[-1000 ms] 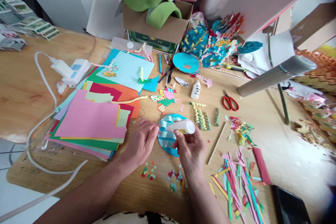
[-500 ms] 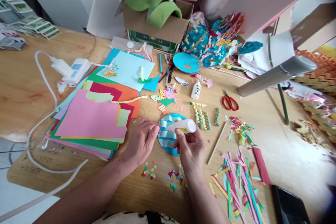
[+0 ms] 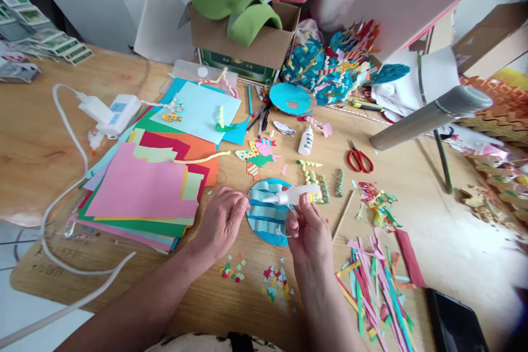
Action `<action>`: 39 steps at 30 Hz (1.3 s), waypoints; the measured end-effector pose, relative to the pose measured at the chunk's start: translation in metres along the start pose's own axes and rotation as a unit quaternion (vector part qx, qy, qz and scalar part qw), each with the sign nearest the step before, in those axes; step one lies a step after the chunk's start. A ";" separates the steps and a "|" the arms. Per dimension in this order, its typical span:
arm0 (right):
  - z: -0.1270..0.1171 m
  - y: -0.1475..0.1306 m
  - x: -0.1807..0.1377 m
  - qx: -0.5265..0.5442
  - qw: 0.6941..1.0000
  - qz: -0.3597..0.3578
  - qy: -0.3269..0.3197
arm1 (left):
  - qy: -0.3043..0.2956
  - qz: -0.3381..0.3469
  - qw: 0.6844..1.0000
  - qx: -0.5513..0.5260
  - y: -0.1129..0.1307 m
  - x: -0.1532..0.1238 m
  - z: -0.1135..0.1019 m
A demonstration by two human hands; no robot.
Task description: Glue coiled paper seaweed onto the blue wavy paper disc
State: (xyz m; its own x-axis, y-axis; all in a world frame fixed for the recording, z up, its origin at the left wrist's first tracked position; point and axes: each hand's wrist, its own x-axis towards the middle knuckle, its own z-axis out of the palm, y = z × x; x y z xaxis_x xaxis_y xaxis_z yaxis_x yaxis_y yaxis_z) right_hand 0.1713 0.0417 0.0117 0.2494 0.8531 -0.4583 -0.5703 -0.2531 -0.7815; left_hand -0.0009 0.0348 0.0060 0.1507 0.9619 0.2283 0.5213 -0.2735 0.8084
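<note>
My right hand (image 3: 311, 228) grips a small white glue bottle (image 3: 295, 194) with a yellow label, held nearly level with its nozzle pointing left. Below the bottle lies a round blue paper disc (image 3: 258, 237) with wavy light-blue strips across it. At the disc's left edge is my left hand (image 3: 225, 220), its fingers curled and thumb pressed in; what they hold, if anything, is hidden. Small paper dots (image 3: 233, 269) and cut triangles (image 3: 277, 281) lie on the table in front of the disc. Behind it are colourful paper fish (image 3: 260, 155) and twisted paper strands (image 3: 339, 182).
Coloured paper sheets (image 3: 140, 187) are stacked at left, beside a white power strip (image 3: 124, 113) and cable. Red scissors (image 3: 359, 159), a second glue bottle (image 3: 306, 141), a wooden stick (image 3: 343, 216), paper strips (image 3: 377, 286) and a phone (image 3: 456, 322) lie to the right.
My right hand has turned and shifted slightly right, drawing the glue bottle back over the disc; its side now shows instead of its base. My left hand has stayed nearly still.
</note>
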 end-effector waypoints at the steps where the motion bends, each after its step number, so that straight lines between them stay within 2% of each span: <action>1: 0.000 -0.002 -0.001 0.008 1.000 0.015 -0.011 | 0.000 0.000 1.000 0.000 -0.001 0.000 0.000; 8: -0.002 -0.029 -0.016 0.047 0.992 0.090 -0.081 | 0.012 0.002 1.000 0.000 -0.004 -0.001 0.002; 14: -0.007 -0.058 -0.020 0.091 0.987 0.038 -0.126 | 0.014 0.008 1.000 -0.002 -0.003 -0.001 0.002; 19: -0.010 -0.078 -0.008 0.115 0.990 -0.019 -0.081 | 0.012 0.001 1.000 0.004 -0.002 0.000 0.000; 23: -0.010 -0.082 0.007 0.104 0.992 -0.063 -0.023 | 0.006 0.001 1.000 -0.004 -0.003 0.000 0.001; 33: -0.014 -0.067 0.033 0.074 0.992 -0.072 0.065 | 0.000 0.001 1.000 -0.005 -0.002 0.001 0.000; 39: -0.020 -0.061 0.043 0.041 0.995 -0.065 0.071 | -0.006 0.000 1.000 -0.002 -0.004 0.000 -0.001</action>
State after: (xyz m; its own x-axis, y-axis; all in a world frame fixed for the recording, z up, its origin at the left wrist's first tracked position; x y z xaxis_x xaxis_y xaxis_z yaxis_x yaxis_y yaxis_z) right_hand 0.2327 0.0848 0.0306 0.4297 0.8024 -0.4141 -0.5855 -0.1014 -0.8043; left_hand -0.0037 0.0359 0.0033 0.1598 0.9620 0.2214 0.5179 -0.2727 0.8108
